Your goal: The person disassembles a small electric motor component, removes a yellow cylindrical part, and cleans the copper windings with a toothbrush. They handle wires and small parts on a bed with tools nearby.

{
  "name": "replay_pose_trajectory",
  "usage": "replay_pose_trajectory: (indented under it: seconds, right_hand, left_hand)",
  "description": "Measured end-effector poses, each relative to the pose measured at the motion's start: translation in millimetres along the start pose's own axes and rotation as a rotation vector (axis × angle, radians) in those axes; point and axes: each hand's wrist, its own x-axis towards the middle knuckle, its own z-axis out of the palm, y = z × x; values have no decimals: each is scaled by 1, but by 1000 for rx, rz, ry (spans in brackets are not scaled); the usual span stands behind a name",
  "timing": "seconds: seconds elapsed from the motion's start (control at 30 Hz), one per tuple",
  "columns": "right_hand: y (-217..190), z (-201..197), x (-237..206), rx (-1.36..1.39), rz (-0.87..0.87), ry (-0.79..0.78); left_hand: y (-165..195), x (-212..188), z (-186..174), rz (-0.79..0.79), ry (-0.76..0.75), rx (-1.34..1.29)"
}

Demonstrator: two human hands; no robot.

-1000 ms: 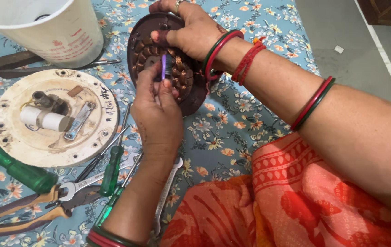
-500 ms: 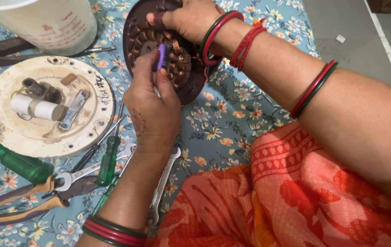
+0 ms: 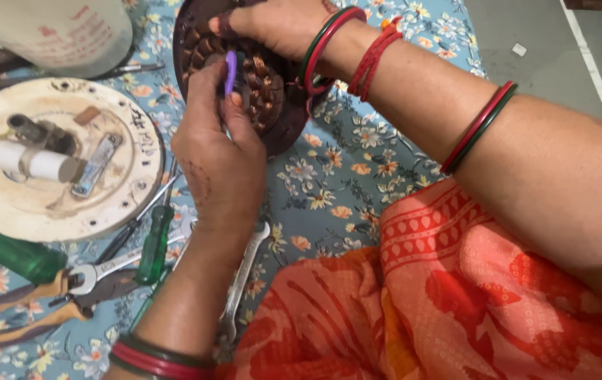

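Far left, on the flowered cloth (image 3: 329, 190) over the tabletop: green-handled screwdriver (image 3: 5, 252), pliers (image 3: 47, 295) w/ tan handles, and above them a round cream plate (image 3: 54, 211) carrying a white cylinder (image 3: 33, 163). A white bucket (image 3: 61, 32) sits at top left. Next, a smaller green screwdriver (image 3: 154, 245) and a wrench (image 3: 241, 278) lie by your left wrist. Your left hand (image 3: 220, 158), centre, has its grip closed to a pinch on a small purple tool (image 3: 230, 72), tip down among the copper coils of the dark round motor part (image 3: 273, 105). That part sits at top centre, tilted up off the cloth. Your right hand (image 3: 280, 24) comes in from the right, grip curled over the part's top edge, holding it. Orange cloth (image 3: 455, 302) fills the lower right.
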Motion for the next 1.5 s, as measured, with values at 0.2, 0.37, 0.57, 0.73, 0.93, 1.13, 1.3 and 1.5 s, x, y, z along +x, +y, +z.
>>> replay_pose_trajectory:
  seconds: [0.2,0.37,0.57,0.73,0.93,1.13,1.3,1.5]
  right_hand:
    - [4,-8,1,-403,-201,204]
    - [5,-11,3,-632,-117,274]
    - [5,-8,-2,-373,-217,192]
    - [-3,-2,-8,-219,-314,126]
    - [-6,-7,-7,-163,-376,29]
    - [-2,-5,-3,-181,-390,20]
    - [-10,-4,-7,-216,-337,31]
    - [-16,-3,-9,-193,-314,13]
  left_hand:
    - [0,-8,-15,-150,-140,-6]
    - [9,-8,-12,-147,-130,28]
    - [-6,6,-2,129,-8,25]
    - [2,5,-11,-74,-140,18]
    - [12,3,-10,-48,-73,71]
    - [-6,14,-6,30,-51,-29]
    - [-4,12,-10,-205,-146,10]
    - [1,11,-14,-215,-151,6]
